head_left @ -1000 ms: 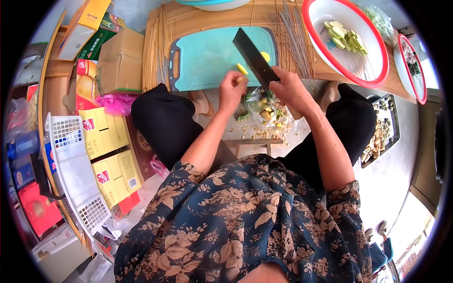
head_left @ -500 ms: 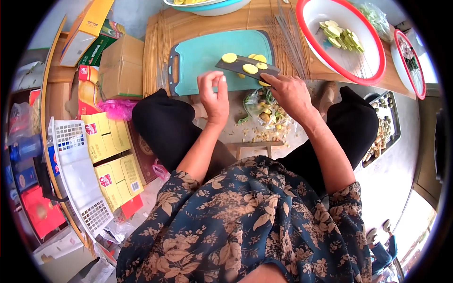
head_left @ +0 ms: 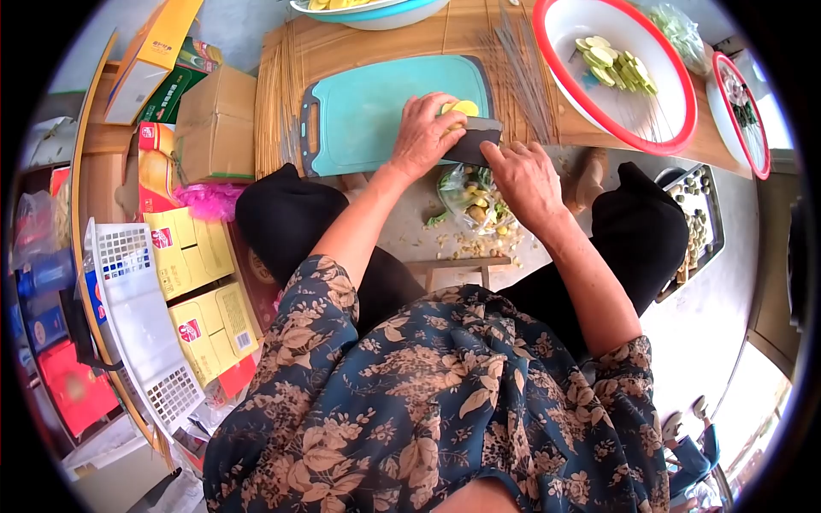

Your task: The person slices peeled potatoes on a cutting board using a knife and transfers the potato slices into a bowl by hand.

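My left hand (head_left: 421, 135) is closed round yellow potato slices (head_left: 463, 109) over the right part of the teal cutting board (head_left: 368, 111). Its fingertips are close against the dark blade of a kitchen knife (head_left: 473, 147); whether they touch it I cannot tell. My right hand (head_left: 523, 178) grips this knife at its near right end, and the handle is hidden in the fist. The blade tilts across the board's near right edge. How many slices lie under my left fingers is hidden.
Thin skewers (head_left: 523, 73) lie beside the board on the wooden table (head_left: 581, 128). A red-rimmed white basin (head_left: 697, 103) holds green slices. Below, a plastic bag of scraps (head_left: 479, 201) stands between my legs. Cardboard boxes (head_left: 218, 124) and a white plastic basket (head_left: 141, 316) are at left.
My left hand has moved up and right from in front of the board onto the slices. The slices that lay on the blade are off it, and the knife has turned and shifted right.
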Available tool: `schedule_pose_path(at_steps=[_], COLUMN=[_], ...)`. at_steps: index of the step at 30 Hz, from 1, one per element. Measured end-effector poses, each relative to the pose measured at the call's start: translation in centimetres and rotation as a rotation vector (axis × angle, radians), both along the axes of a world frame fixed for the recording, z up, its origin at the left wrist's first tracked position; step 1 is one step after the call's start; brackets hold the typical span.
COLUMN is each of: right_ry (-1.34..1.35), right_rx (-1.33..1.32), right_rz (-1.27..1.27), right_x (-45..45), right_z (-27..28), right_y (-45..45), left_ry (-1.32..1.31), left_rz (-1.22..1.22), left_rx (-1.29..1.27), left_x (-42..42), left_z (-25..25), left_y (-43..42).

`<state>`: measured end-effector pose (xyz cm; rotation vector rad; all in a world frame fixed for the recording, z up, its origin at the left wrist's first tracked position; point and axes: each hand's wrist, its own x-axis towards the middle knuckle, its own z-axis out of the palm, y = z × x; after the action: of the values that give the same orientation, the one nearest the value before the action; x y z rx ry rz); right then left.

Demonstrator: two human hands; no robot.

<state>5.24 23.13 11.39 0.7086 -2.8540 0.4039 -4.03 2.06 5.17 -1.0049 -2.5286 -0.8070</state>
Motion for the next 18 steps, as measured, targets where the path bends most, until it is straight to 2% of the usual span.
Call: schedule_pose_path(at_steps=[7,9,11,13,15,17,18], right_ry=[-0.012,-0.047,-0.070,-0.085,-0.063,-0.093,-0.090], right_rx=[0.031,0.001,-0.110,-0.230,-0.285,-0.339,-0.340], right_rz=[-0.058,-0.123,-0.193,-0.270,-0.341,-0.403,-0.404], right_x=[1.2,1.9,2.4,2.7,2.6,2.6,2.5], right_z=[1.4,1.7,2.2,1.6,1.2,1.5,1.5], right_y=[2.4,3.4,4.8,6.0,6.1,6.3,6.3], left_ry=[0.093,-0.004,0.008,-0.124,-0.155,-0.247,-0.245], left_rz=[0.097,0.182,0.201,0.373,0.397,0.395,0.394], left_rx=[0.006,-0.010,0.043,0.087,0.074,-0.095,-0.095], left_x=[-3.5,-4.0,-4.1,-4.0,-4.5,-4.8,-5.1], left_z=[-2.7,-3.0,-3.1,-3.3,-3.5,-3.3,-3.0], left_y=[-2.9,-4.0,-4.4,-5.0,-5.8,-5.9,-5.6])
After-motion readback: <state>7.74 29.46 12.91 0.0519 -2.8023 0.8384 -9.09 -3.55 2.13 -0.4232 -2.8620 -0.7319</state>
